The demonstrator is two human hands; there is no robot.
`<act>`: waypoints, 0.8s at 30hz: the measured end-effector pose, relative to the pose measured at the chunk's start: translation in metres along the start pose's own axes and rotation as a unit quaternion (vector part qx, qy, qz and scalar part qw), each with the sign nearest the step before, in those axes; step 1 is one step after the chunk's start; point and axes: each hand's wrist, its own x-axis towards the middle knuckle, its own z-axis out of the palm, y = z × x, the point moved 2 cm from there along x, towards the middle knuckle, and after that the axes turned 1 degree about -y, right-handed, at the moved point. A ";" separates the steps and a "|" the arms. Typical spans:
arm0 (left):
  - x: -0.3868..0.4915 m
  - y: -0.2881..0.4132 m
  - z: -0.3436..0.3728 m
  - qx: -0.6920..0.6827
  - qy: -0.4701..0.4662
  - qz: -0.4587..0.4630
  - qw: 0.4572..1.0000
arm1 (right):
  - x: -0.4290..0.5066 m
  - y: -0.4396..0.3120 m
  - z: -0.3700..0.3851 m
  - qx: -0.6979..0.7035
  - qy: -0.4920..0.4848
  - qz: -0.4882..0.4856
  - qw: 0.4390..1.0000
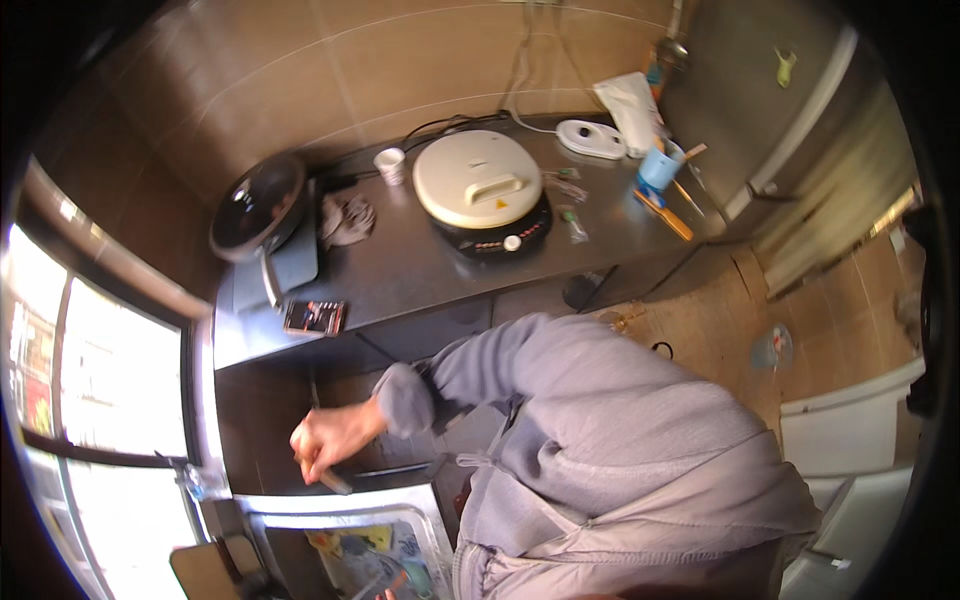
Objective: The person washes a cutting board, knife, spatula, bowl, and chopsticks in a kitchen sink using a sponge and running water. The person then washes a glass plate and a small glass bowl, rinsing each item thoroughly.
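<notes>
My right hand [330, 444] reaches out past the near edge of the metal sink [360, 501], fingers closed on a narrow brownish utensil [336, 483]. One end of the utensil sticks out below the fingers towards the sink rim; blur hides its kind. Of my left hand [386, 595], only fingertips show at the bottom edge of the view, over the sink basin. Whether they hold anything cannot be told. Inside the basin lie a yellow cloth or sponge [375, 536] and a greenish rounded item [417, 579], beside clear, wet-looking things.
Along the counter [390, 262] stand a lidded frying pan [262, 202], a crumpled cloth [349, 219], a paper cup [390, 165] and an electric griddle [480, 180]. A phone [315, 318] lies by the counter edge. Farther right are a power strip [590, 139] and a blue cup [660, 166].
</notes>
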 end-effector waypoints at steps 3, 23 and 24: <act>0.036 0.061 0.026 0.024 -0.037 0.035 0.998 | -0.065 -0.052 -0.103 -0.119 0.069 0.039 0.990; 0.010 0.199 0.081 0.107 -0.008 -0.046 0.993 | -0.606 -0.422 -0.480 -0.772 0.441 0.353 0.290; -0.008 0.188 0.067 0.103 0.007 -0.061 0.993 | -0.638 -0.416 -0.497 -0.721 0.469 0.402 0.315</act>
